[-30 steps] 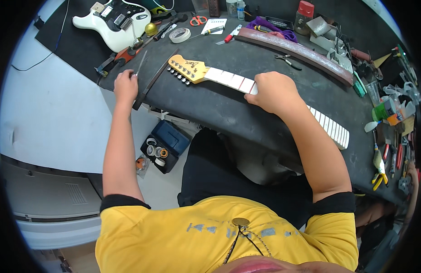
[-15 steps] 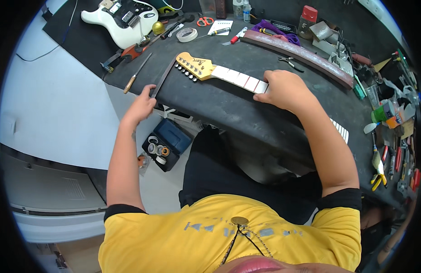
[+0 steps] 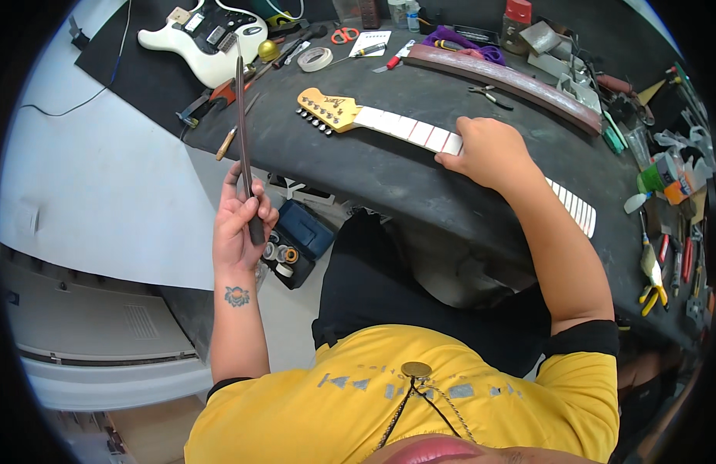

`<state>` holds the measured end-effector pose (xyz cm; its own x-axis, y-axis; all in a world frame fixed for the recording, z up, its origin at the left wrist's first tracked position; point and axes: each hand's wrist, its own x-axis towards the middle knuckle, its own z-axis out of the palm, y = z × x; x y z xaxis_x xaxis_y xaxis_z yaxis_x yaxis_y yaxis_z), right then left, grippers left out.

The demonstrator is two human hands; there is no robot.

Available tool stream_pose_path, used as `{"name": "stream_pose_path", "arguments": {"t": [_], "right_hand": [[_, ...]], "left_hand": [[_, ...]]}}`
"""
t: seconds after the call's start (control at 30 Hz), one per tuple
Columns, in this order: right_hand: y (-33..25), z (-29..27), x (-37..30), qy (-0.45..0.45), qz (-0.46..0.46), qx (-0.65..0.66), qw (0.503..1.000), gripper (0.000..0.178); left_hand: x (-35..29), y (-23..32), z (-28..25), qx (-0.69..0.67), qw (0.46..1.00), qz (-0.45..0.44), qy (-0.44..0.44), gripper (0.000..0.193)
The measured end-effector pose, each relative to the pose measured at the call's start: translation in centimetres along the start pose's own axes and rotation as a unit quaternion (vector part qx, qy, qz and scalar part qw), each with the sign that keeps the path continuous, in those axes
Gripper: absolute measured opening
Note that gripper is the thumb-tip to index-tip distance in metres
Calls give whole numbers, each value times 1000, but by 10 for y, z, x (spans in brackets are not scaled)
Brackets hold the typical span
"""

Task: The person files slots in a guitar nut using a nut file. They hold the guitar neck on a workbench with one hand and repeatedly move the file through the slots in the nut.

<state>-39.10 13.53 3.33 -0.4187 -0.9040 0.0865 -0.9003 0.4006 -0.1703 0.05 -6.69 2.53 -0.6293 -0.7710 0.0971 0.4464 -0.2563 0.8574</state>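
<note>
My left hand (image 3: 238,224) is closed around a long, narrow, dark metal file (image 3: 242,116), held up off the bench and pointing away from me. Its black lower end sticks out below my fingers. On the bench lies a guitar neck (image 3: 404,128) with a pale, tape-covered fingerboard and a yellow headstock (image 3: 327,110) toward the left. My right hand (image 3: 493,153) grips this neck around its middle, thumb on the near edge and fingers over the far side. My right forearm hides part of the neck, whose other end shows beyond it.
A white guitar body (image 3: 207,54) lies at the far left, near a wooden-handled tool (image 3: 226,145). Behind the neck are a tape roll (image 3: 315,59), a red-handled knife (image 3: 395,56), a long curved block (image 3: 513,85) and pliers (image 3: 489,97). Many tools crowd the right side.
My left hand has lifted the file from the bench edge, turned it upright and drawn it nearer to me. My right hand stays on the guitar neck.
</note>
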Motion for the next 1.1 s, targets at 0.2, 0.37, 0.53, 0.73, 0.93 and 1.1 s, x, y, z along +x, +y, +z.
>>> {"name": "stream_pose_path", "arguments": {"t": [0.2,0.37,0.53,0.73,0.93,1.1], "right_hand": [[4,3,4,-3,-13,13,1000,57],[1,16,4,52,-50,26,997,56],[-5,28,8,97,-37,26,994,56],[-21,9,17,31,-13,65,997,65],[-13,19,9,54,-29,49,997,55],[-13,18,11,86,-56,72,992,47]], "left_hand": [[-7,-10,21,5,982,-63,-181,79],[-20,-35,76,468,877,52,-97,57],[-30,-59,93,685,693,183,-134,50],[-51,-46,111,737,652,80,-159,50],[-32,-56,120,744,644,97,-147,49],[50,-72,160,746,651,62,-127,44]]}}
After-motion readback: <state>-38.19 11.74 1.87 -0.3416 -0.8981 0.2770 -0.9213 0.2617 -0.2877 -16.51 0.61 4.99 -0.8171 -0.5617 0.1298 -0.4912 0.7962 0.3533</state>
